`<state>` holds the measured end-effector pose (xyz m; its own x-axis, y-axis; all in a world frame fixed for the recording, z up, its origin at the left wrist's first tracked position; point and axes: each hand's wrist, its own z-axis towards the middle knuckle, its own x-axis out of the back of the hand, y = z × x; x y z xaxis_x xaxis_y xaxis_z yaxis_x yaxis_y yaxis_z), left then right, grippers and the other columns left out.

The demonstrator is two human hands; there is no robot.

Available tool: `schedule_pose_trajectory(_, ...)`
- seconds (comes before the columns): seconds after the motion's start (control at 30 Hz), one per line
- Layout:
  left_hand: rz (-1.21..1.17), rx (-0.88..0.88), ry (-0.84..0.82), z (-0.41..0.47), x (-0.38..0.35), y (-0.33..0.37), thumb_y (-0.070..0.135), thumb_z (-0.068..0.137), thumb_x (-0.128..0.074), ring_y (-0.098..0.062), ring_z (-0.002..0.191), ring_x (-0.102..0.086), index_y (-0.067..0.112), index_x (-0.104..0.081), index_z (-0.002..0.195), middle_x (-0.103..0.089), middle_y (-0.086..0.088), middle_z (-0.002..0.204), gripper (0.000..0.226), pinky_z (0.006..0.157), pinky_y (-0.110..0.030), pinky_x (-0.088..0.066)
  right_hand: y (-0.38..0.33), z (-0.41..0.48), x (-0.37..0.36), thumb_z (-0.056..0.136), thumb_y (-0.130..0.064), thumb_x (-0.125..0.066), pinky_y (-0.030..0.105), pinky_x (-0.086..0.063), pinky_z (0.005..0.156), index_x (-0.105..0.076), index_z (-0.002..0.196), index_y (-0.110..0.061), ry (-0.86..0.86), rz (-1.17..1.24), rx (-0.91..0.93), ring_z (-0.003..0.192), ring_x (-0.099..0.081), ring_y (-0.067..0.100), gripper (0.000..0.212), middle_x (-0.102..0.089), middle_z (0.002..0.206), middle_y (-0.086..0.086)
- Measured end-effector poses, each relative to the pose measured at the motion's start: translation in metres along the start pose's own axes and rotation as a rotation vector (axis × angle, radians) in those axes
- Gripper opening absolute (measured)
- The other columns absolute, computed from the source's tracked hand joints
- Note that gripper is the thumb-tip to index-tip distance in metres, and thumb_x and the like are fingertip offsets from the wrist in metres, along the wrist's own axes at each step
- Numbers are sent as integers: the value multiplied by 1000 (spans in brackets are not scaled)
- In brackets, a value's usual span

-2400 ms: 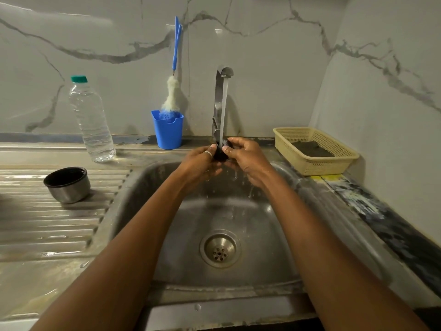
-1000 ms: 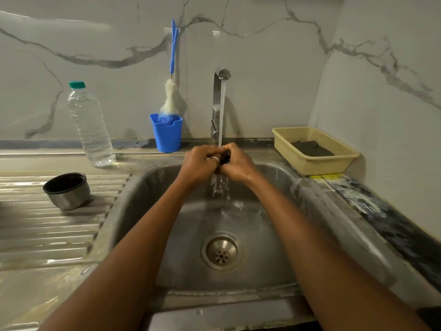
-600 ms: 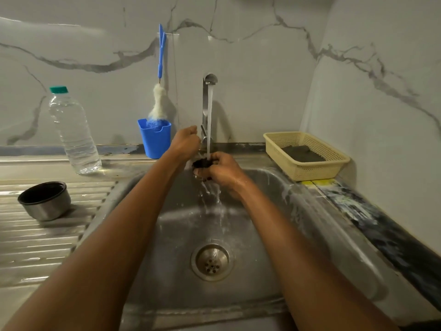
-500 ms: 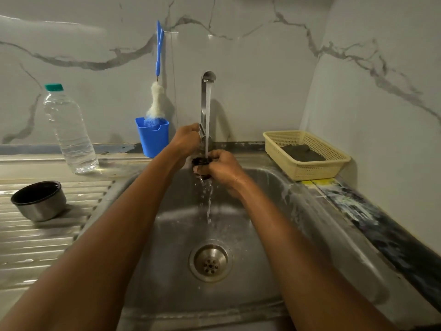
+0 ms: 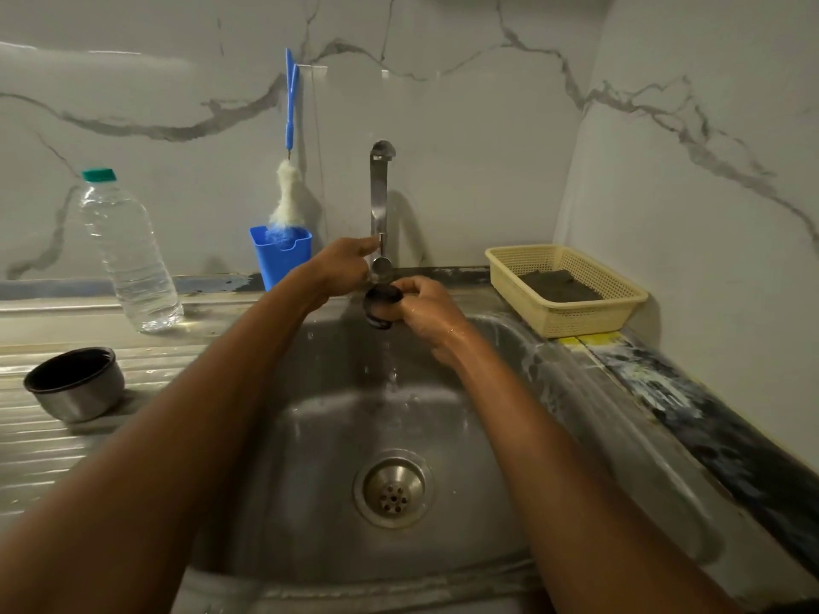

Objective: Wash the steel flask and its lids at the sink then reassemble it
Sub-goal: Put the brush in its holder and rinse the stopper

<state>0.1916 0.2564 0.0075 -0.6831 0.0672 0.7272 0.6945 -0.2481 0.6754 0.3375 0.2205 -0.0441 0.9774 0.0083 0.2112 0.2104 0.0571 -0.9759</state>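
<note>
a black lid (image 5: 380,305) is held in the curled fingers of the right hand (image 5: 427,313), over the sink (image 5: 310,458) and just below the left hand (image 5: 343,270). the tap lever (image 5: 380,246) is touched by the left hand's fingertips; whether it is pinched cannot be told. a steel cup lid (image 5: 75,385) is stood mouth-up on the worktop (image 5: 44,449), well left of both hands.

Black lid (image 5: 380,304) in my grip; silver tap (image 5: 378,192); blue cup (image 5: 280,260); green-capped clear bottle (image 5: 128,254); cream mesh basket (image 5: 580,314); grey-veined white wall (image 5: 443,104).
</note>
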Motion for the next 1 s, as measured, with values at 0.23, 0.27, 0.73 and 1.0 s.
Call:
schedule_pose_trajectory(0.23, -32, 11, 26, -56, -2, -7, -8, 94, -51, -23, 110, -62, 10, -63, 134, -67, -9, 122, 45, 87, -31, -53, -18, -18, 1, 79, -10, -83, 33, -57, 87, -68, 106, -17, -71, -93, 45, 100, -68, 18, 32, -73, 105, 4)
schedule_pose_trajectory(0.27, -46, 11, 24, -64, -3, -7, -10, 92, -52, -21, 107, -61, 9, -63, 134, -66, -7, 119, 47, 83, -30, -53, -21, -23, 1, 80, -12, -83, 32, -55, 84, -69, 106, -18, -79, -115, 47, 99, -67, 18, 30, -74, 104, 5)
schedule_pose_trajectory(0.73, -53, 5, 110, -151, 22, -1, 7, 85, -75, -25, 118, -62, 10, -55, 143, -66, -7, 132, 62, 105, -41, -51, -72, -95, -12, 82, -13, -82, 41, -56, 93, -63, 125, -11, -153, -294, 57, 109, -66, 23, 47, -69, 113, 7)
schedule_pose_trajectory(1.0, -81, 25, 137, -199, 57, -8, 5, 85, -72, -24, 99, -69, 8, -65, 133, -72, -10, 112, 49, 85, -33, -56, -104, -114, -49, 79, -11, -82, 41, -58, 88, -71, 105, -4, -190, -441, 104, 90, -62, 19, 29, -70, 99, 9)
